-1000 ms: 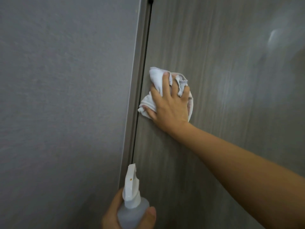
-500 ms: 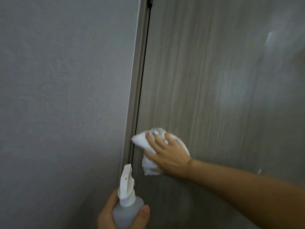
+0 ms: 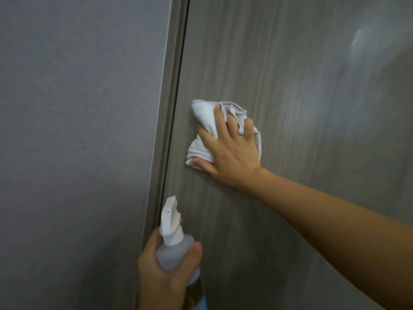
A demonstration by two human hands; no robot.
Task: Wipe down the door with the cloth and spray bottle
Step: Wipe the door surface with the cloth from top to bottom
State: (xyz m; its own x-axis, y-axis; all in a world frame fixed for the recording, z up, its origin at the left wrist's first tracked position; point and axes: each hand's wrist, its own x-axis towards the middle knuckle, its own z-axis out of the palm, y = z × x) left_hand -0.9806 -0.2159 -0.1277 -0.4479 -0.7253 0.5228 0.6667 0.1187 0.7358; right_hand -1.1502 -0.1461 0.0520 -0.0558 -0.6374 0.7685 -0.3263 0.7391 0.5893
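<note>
The grey wood-grain door (image 3: 290,86) fills the right side of the head view. A crumpled white cloth (image 3: 203,113) lies against it near its left edge. My right hand (image 3: 230,151) presses and holds the cloth on the door, folds bunching up between the fingers, the thumb under the cloth's lower edge. At the bottom, my left hand (image 3: 161,271) grips a translucent spray bottle (image 3: 174,249) with a white trigger head, upright and close to the door's edge, apart from the cloth.
A grey door frame (image 3: 172,108) runs top to bottom left of the door, with a dark gap between them. A plain grey wall (image 3: 78,130) takes up the left side. A pale sheen shows on the door at the upper right.
My right hand slid the cloth down the door half a second ago and has now brought it back up to about its earlier height. The left hand and bottle barely moved.
</note>
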